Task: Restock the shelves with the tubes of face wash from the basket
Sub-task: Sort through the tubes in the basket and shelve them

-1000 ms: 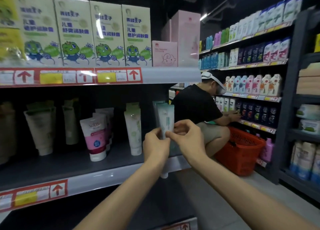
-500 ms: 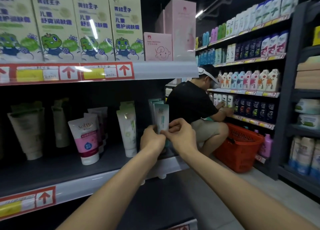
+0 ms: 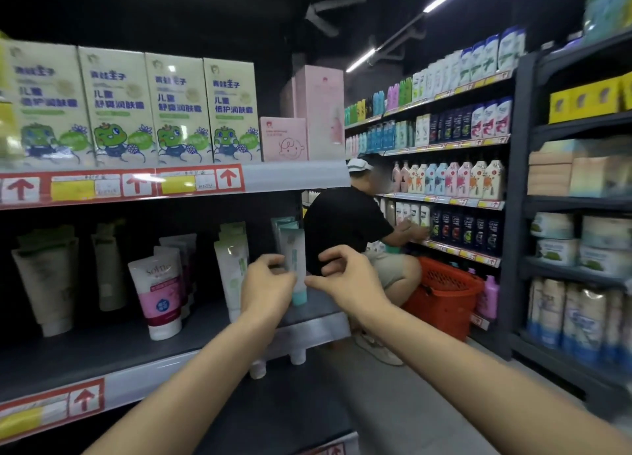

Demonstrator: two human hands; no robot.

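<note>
A pale green face wash tube [image 3: 293,252] with a teal cap stands cap-down near the right end of the grey middle shelf [image 3: 143,376], in front of more tubes of the same kind. My left hand [image 3: 266,283] pinches its lower left edge. My right hand [image 3: 345,278] hovers just right of the tube, fingers curled and apart, holding nothing. Further left on the shelf stand a white-and-green tube [image 3: 232,270], a pink-and-white tube [image 3: 159,294] and beige tubes [image 3: 48,283].
A crouching person in a black shirt [image 3: 345,229] works at the far shelves beside an orange basket [image 3: 444,297] on the floor. Green boxes [image 3: 178,109] fill the shelf above. Dark racks of bottles line the right side of the narrow aisle.
The tube now stands on the shelf. My right hand has let go of it and drawn slightly to the right. The view has tilted up and shifted.
</note>
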